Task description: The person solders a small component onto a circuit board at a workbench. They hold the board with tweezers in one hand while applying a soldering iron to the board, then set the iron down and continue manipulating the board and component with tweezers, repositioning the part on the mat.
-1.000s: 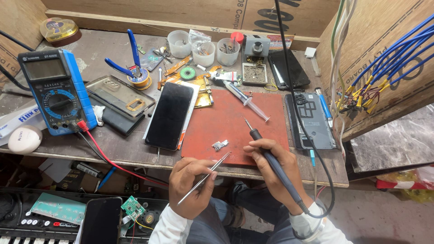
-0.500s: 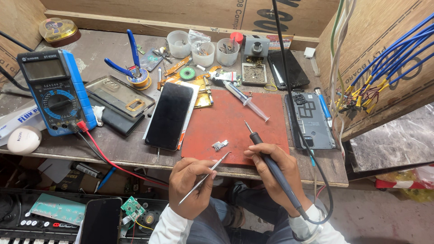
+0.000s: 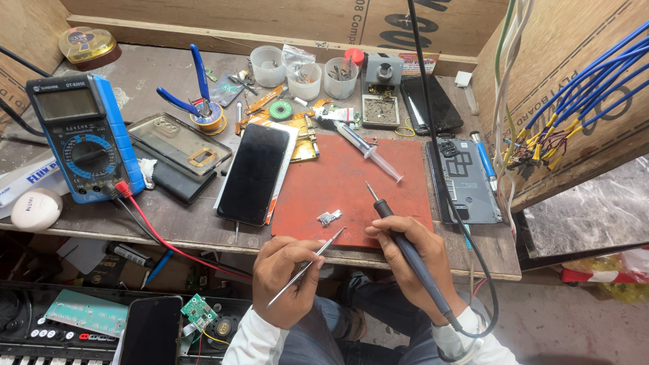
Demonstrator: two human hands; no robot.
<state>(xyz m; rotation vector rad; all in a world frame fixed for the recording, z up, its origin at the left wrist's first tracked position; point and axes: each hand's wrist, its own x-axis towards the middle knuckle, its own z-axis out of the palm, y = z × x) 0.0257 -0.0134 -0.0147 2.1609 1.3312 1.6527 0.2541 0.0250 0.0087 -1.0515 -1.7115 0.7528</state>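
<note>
The left hand pinches tweezers and the right hand grasps a soldering iron like a pen, both tips aimed at the small metal part on the red mat.

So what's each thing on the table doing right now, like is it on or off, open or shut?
Left hand: holds tweezers.
Right hand: holds soldering iron, tip raised off mat.
Small metal part: lying loose on red mat.
Black phone: screen dark, face up.
Multimeter: display blank, leads plugged in.
Grey phone: back off, insides showing.
Syringe: lying flat on the mat.
Blue pliers: handles spread.
</note>
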